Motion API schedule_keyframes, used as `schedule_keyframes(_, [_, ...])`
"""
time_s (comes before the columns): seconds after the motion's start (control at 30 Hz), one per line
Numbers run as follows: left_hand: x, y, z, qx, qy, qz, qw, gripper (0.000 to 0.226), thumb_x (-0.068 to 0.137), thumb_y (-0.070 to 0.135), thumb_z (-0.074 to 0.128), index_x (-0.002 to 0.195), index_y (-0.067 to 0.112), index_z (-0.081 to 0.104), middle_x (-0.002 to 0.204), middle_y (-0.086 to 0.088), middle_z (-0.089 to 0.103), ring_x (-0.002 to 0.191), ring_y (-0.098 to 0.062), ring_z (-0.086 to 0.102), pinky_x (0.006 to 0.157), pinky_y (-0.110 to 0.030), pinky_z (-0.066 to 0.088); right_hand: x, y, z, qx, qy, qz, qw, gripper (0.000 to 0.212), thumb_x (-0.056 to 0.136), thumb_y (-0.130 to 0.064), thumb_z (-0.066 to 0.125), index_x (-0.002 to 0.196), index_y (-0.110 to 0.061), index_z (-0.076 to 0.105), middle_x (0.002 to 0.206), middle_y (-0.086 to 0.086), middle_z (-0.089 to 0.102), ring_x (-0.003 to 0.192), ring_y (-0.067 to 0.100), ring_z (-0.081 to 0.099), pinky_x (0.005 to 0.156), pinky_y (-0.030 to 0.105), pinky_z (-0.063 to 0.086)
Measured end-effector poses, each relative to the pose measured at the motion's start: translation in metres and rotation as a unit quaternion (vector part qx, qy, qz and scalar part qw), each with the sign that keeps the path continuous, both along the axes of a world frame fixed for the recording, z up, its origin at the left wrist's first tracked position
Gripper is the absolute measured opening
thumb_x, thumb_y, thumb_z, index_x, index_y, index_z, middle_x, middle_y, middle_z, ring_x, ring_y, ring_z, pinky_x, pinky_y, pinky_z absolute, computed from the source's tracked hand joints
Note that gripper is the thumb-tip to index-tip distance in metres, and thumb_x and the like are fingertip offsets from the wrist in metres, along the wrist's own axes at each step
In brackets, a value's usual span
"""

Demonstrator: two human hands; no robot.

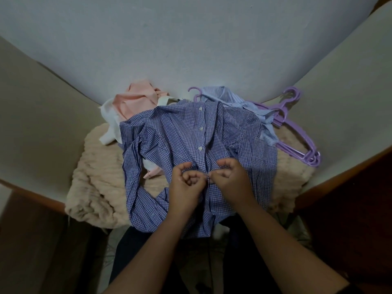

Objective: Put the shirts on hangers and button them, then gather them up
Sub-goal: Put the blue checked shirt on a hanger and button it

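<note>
Fingers (209,178) of both hands meet at the front placket of the blue gingham shirt (176,132), narrow, pinching cloth from either side; left hand (186,183) holds one edge, right hand (231,179) the other, remaining digits curled loosely above; the button itself is hidden between the fingertips, so whether it is through its hole cannot be told.

Step in hand, by judgement: buttoning, part-way down the front; just beyond the fingers three white buttons (200,128) run up toward the collar and appear fastened; nearer the person than the fingers the placket still gapes, so lower buttons seem left to do.

The shirt lies flat, collar away from the person, on a fluffy beige blanket (95,179); its hem hangs over the near edge; a hanger inside it cannot be confirmed.

Farther out, beyond and left of the fingers: a crumpled pink shirt (135,98) over a white garment (109,122); beyond and right: a pale blue striped shirt (231,98) with a purple hook beside it, and a stack of spare purple hangers (297,136).

Next move likely calls for: seating this button fully, then sliding both pinches toward the hem to the next pair, keeping the edges aligned; thin cloth may skew.
</note>
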State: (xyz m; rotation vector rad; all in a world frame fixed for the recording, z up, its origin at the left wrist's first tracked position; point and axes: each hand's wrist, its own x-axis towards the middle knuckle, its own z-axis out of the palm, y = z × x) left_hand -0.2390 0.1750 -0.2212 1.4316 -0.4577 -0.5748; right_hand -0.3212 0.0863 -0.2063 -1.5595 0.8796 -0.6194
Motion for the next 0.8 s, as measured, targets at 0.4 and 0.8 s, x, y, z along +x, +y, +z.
schedule_keyframes(0.4, [0.0031, 0.0016, -0.001, 0.034, -0.006, -0.027, 0.999, 0.025, 0.075, 0.0, 0.076, 0.091, 0.014, 0.062, 0.077, 0.002, 0.068, 0.069, -0.001, 0.064, 0.067, -0.014, 0.051, 0.0003, 0.0034, 0.0026, 0.012, -0.002, -0.01, 1.0, 0.019, 0.086, -0.004, 0.062, 0.085, -0.021, 0.055, 0.072, -0.002, 0.066, 0.071, 0.018, 0.065, 0.07, 0.037, 0.054])
schedule_keyframes(0.8, [0.0043, 0.0015, -0.0045, 0.069, 0.033, -0.021, 0.997, 0.009, 0.083, 0.01, 0.072, 0.09, 0.015, 0.073, 0.078, -0.001, 0.073, 0.071, -0.007, 0.065, 0.065, -0.02, 0.051, -0.002, -0.0005, 0.0001, -0.012, 0.047, 0.015, 0.999, 0.021, 0.091, -0.011, 0.056, 0.108, -0.007, 0.069, 0.085, -0.001, 0.069, 0.065, 0.015, 0.062, 0.057, 0.012, 0.047])
